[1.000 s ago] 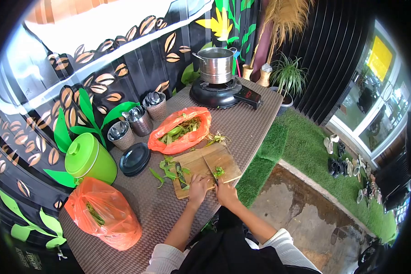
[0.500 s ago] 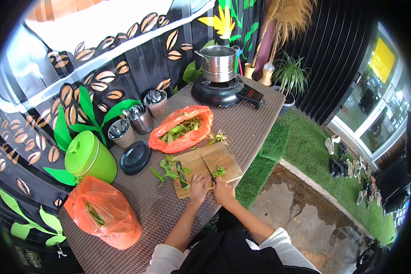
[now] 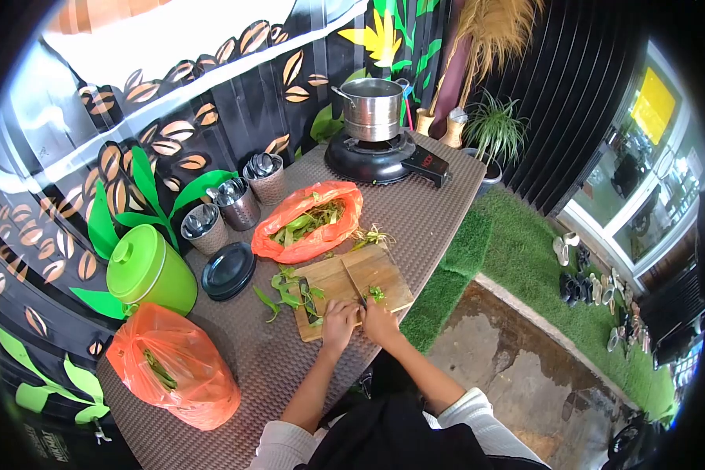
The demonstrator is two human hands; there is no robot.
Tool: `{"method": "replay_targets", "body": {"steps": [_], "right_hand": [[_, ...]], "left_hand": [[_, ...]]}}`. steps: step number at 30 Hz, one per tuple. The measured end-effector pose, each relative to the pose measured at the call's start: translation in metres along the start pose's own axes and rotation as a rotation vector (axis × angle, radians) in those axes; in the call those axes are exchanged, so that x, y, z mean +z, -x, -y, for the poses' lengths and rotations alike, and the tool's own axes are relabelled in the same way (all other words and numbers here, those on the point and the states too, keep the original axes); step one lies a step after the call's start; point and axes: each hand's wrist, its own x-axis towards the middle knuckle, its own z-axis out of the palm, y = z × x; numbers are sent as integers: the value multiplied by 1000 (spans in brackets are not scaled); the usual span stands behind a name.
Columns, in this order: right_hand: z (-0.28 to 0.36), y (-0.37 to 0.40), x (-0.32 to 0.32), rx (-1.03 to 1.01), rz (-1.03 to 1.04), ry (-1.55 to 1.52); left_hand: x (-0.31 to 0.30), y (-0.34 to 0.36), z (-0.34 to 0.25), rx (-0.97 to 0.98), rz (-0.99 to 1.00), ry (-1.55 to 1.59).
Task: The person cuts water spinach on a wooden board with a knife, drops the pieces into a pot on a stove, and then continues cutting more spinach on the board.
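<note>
My right hand [image 3: 380, 323] is wrapped round the handle of a knife [image 3: 353, 279], whose blade points away from me over a wooden cutting board [image 3: 329, 274]. Close beside it, my left hand [image 3: 340, 323] has its fingers curled down on leafy greens [image 3: 309, 294] at the near edge of the board. Most of what those fingers press on is hidden. To the right of the blade lies a small pile of chopped greens [image 3: 377, 294]. Loose leaves spill off the board's left side onto the table.
Beyond the board sit an open orange bag [image 3: 274, 249] of greens and some root trimmings [image 3: 374, 236]. Black plates [image 3: 229, 270], cutlery cups [image 3: 239, 205], a green lidded bucket [image 3: 153, 270] and a tied orange bag [image 3: 176, 368] stand leftward. A steel pot [image 3: 372, 113] rests on a burner [image 3: 368, 160].
The view has shifted very slightly. Both hands stay at nearly the same place on the board, and the knife blade has moved only a little.
</note>
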Motion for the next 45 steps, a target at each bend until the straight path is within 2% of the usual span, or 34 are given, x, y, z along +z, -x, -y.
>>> {"method": "replay_targets", "body": {"steps": [2,5,7,10,14,21,23,27,31,34,36,39,43,45], "right_hand": [[-3,-2,-3,-11,20,-13],[-2,10,3,-29,-32,-4],[11,21,2,53,-46,26],[7,1,11,57,-2,75],[-1,-6,-1,-25,-32,-3],[13,24,10,75,-16,1],[14,14,7,68,-10,8],[0,-4,2,-2,11,-11],[-3,10,10,-37,-22,16],[6,20,15,45,-63,-12],[6,9,12,77,44,21],[-5,-1,4,7,82,-52],[-2,16,10,-7,3,-15],[3,19,15,65,-1,4]], "left_hand": [[-2,-2,-2,-66,38,31],[3,0,7,-72,11,97],[4,0,9,-68,4,93],[6,1,12,-52,-2,84],[1,-1,0,-75,-5,49],[3,0,9,7,-17,55],[-3,-2,1,-233,45,250],[6,1,12,-230,9,215],[6,3,15,-223,21,218],[5,3,15,-213,44,222],[6,4,16,-195,53,220],[8,5,16,-181,19,139],[1,3,8,-170,36,152],[-1,2,7,-156,57,148]]}}
